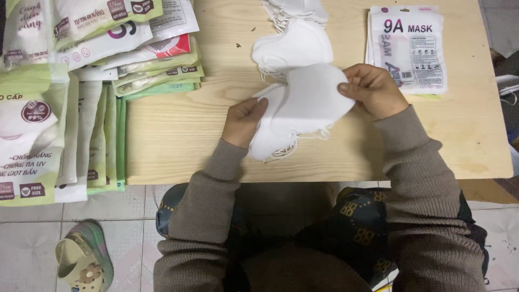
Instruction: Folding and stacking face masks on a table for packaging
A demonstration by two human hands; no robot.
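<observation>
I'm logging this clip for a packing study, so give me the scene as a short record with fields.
setting: low wooden table, tiled floor
left hand: grip on the left edge of a small stack of white face masks
right hand: pinching the top mask's right edge
behind: loose pile of white masks
right: flat printed pouches
left: stacks of green and white pouches
floor: sandal

Left hand [243, 120] and right hand [373, 89] raised together, each grip closed, forearms angled inward.
</observation>
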